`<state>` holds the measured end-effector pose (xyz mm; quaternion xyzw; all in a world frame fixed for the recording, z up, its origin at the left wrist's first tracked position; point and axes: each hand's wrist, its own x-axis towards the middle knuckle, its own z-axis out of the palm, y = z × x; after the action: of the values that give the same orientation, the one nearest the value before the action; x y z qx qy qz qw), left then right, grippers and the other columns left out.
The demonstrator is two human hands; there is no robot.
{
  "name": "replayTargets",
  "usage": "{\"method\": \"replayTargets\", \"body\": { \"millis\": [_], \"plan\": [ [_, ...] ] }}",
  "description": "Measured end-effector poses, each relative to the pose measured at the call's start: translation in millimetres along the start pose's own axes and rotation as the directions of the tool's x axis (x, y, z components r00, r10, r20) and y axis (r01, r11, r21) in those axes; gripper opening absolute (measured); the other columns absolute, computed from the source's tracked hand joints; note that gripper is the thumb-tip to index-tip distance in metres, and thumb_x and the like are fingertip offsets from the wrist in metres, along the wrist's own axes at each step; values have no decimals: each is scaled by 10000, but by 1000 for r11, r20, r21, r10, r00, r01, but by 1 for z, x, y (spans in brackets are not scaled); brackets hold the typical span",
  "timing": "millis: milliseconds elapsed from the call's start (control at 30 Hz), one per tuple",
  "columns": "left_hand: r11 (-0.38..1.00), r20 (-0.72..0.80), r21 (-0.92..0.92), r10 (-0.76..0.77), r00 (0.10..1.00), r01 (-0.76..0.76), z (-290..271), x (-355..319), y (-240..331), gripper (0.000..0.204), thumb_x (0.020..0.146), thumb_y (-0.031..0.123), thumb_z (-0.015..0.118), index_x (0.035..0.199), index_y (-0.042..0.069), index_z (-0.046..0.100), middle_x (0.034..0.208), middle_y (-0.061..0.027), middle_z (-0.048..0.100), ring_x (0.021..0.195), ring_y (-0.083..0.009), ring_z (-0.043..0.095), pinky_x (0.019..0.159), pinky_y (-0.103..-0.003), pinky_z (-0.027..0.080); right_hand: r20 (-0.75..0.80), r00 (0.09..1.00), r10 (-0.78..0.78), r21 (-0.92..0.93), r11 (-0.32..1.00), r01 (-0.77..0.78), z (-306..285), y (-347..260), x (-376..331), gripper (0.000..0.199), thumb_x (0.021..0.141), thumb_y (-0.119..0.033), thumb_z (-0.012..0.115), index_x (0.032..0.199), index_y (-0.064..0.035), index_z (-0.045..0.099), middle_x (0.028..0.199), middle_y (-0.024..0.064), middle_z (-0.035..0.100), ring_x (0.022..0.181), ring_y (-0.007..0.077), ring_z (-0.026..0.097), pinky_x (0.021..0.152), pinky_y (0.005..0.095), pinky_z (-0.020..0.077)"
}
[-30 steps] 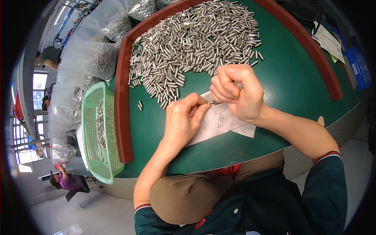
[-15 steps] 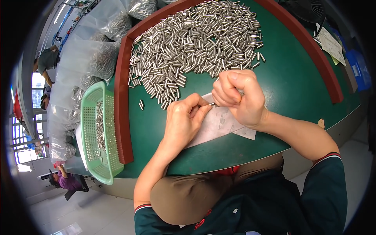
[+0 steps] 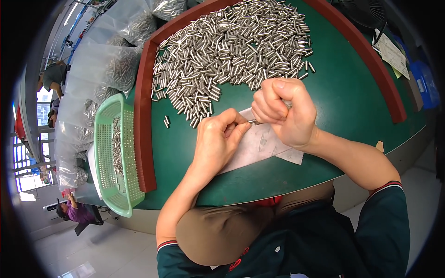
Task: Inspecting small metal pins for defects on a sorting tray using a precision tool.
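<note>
My left hand (image 3: pixel 217 141) pinches a small shiny metal pin (image 3: pixel 251 121) between thumb and fingertips. Close against it, my right hand (image 3: pixel 288 111) is curled into a fist, the thumb lying on top. What the right fist holds is mostly hidden; a bit of metal shows between the two hands. Both hands are over a creased pale sheet of paper (image 3: pixel 252 148) on the green tabletop (image 3: pixel 343 111). Beyond them spreads a large heap of short metal pins (image 3: pixel 236 46). A couple of loose pins (image 3: pixel 167 122) lie left of my hands.
Red raised strips border the work area, one at left (image 3: pixel 147 116) and one at right (image 3: pixel 366 55). Outside the left strip stands a green plastic basket (image 3: pixel 131 157) with pins inside, beside clear bags of pins (image 3: pixel 123 69). A black fan (image 3: pixel 366 11) is at far right.
The right fist has risen and turned slightly, and a little more metal shows between the hands. The left hand keeps its pinch in nearly the same place.
</note>
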<state>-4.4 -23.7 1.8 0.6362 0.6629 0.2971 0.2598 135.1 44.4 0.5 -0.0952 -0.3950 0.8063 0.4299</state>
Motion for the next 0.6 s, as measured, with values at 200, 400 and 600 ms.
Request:
{"method": "replayTargets", "body": {
  "millis": [200, 400, 600],
  "plan": [
    [1000, 19, 4, -15, 1000, 15, -1, 2, 3, 92, 691, 27, 642, 681, -12, 560, 448, -54, 382, 396, -130, 346, 411, -283, 312, -1, 1000, -16, -40, 999, 16, 3, -2, 0, 369, 816, -225, 346, 475, -106, 266, 419, -16, 256, 400, 79, 182, 403, 244, 167],
    [1000, 21, -7, -16, 1000, 16, 0, 4, 3, 93, 696, 37, 631, 674, -12, 555, 446, -68, 384, 387, -157, 354, 414, -302, 314, 38, 999, -5, -81, 997, 8, 3, -2, 1, 345, 805, -163, 358, 483, -78, 268, 458, -18, 271, 432, 65, 229, 417, 233, 198],
    [1000, 25, -8, -23, 999, 23, 0, 6, 2, 97, 693, 46, 626, 657, -7, 553, 444, -90, 405, 384, -189, 392, 424, -313, 332, 68, 998, -20, -164, 986, 31, 0, 2, 1, 335, 798, -153, 347, 485, -66, 267, 463, -10, 278, 440, 70, 244, 424, 239, 212]
  ]
}}
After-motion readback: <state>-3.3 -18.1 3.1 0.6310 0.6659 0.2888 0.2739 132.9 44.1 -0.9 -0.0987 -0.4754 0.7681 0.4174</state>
